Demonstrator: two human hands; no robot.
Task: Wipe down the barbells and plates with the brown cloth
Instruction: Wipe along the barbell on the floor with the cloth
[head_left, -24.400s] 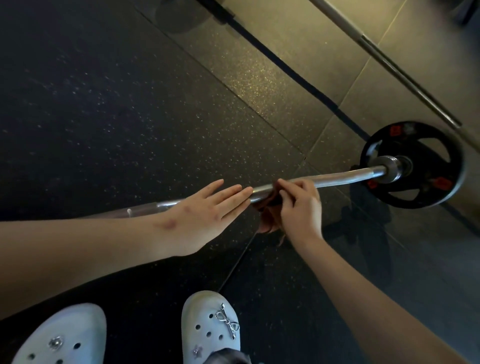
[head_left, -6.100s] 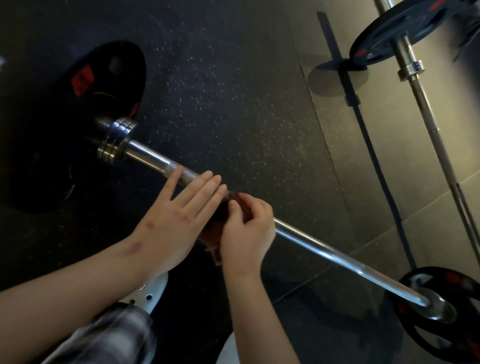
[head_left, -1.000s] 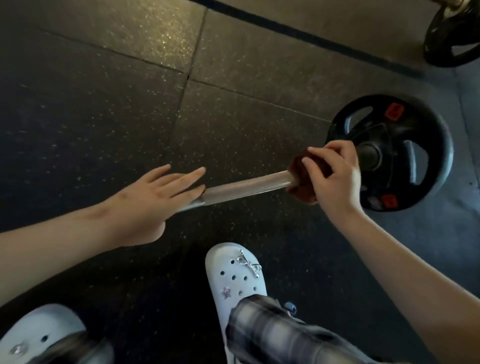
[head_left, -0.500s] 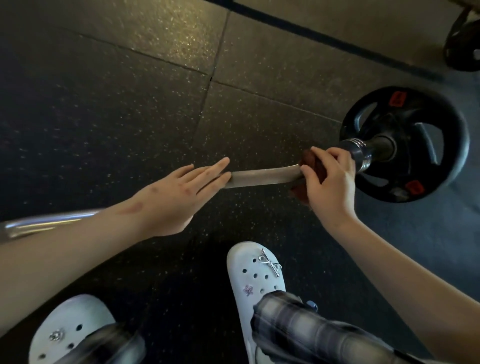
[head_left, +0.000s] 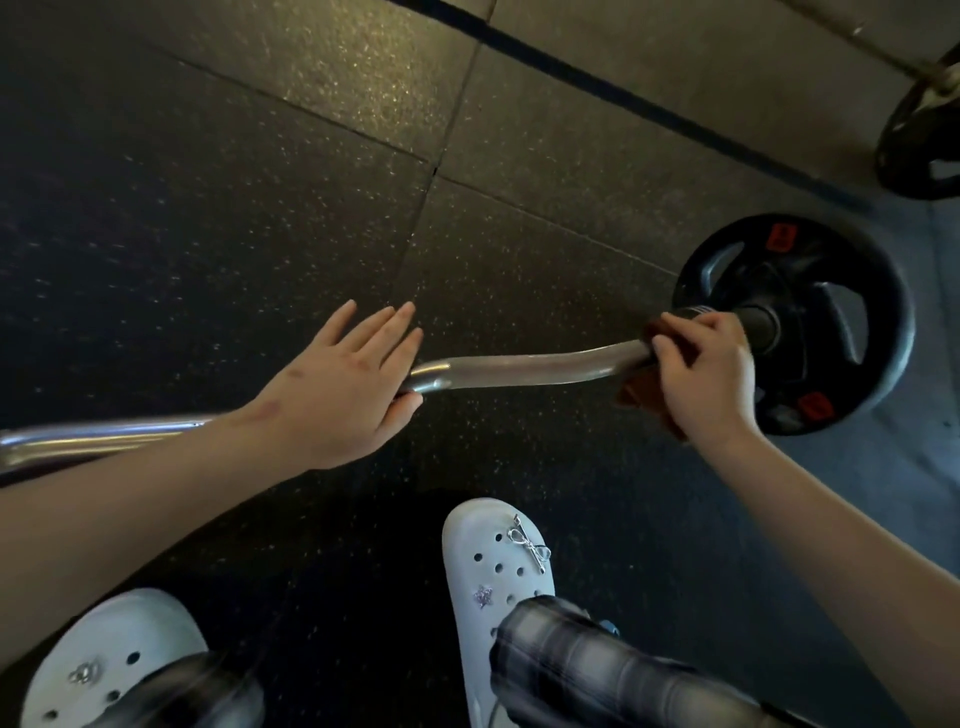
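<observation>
My right grip (head_left: 706, 374) wraps the soft cloth (head_left: 641, 397) round the stiff, slick, heavy bar (head_left: 519, 366) at mid-right; the left grip (head_left: 337, 384) lies flat on it, fingers straight.

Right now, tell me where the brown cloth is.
In the head view, right of centre: the brown cloth is wrapped round the barbell under the right hand, just beside the black plate.

Barbell (head_left: 519, 366) across floor (head_left: 260, 182) before shoes (head_left: 498, 566), plate (head_left: 841, 291) on its right end
</observation>
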